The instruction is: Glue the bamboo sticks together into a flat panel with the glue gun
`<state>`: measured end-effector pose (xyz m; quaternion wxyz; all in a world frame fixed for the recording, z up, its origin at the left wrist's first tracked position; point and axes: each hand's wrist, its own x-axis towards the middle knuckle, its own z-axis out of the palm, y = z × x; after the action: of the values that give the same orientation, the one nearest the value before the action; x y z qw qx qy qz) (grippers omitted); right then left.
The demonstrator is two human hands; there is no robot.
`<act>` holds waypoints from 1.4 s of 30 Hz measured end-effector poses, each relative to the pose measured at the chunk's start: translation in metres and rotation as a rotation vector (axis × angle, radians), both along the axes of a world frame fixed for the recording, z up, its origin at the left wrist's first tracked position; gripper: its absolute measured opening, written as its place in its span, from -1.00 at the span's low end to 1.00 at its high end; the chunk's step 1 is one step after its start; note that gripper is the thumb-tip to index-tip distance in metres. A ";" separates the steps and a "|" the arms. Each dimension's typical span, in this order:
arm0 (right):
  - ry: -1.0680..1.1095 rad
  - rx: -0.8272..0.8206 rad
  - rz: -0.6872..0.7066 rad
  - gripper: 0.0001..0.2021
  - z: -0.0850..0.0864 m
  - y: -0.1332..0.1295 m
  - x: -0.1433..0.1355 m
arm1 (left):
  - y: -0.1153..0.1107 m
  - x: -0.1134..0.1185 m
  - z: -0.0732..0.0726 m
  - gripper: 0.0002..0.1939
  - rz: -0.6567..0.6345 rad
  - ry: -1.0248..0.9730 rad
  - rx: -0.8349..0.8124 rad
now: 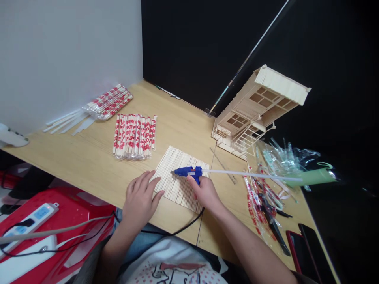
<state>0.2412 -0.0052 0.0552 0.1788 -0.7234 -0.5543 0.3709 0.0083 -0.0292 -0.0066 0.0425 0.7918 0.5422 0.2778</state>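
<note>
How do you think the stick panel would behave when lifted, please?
The stick panel is probably light, since it looks thin. It may flex or split along its parallel seams. Being flat, it seems unlikely to roll.

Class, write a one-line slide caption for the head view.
The right hand holds a blue glue gun over a pale stick panel, left hand at its edge, model house beyond.

Bare tabletop (180, 118) between the wrapped chopsticks (134, 136) and the model house (260, 110) leaves passage. A glue stick (251, 174) bars the right; a cord (184, 229) crosses the near edge.
</note>
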 end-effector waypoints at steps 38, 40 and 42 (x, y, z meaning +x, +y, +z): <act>0.581 0.172 -0.236 -0.64 -0.018 -0.044 -0.010 | -0.038 0.079 0.022 -0.52 -0.242 -1.091 -0.625; 0.612 0.172 -0.249 -0.64 -0.019 -0.047 -0.010 | -0.039 0.084 0.021 -0.52 -0.171 -1.239 -0.713; 0.617 0.187 -0.253 -0.63 -0.021 -0.050 -0.011 | -0.037 0.088 0.021 -0.48 -0.124 -1.302 -0.770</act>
<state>0.2304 -0.0549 0.0347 0.4481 -0.6205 -0.4116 0.4948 0.0962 -0.0663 0.0146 0.6430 0.4261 0.4210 0.4773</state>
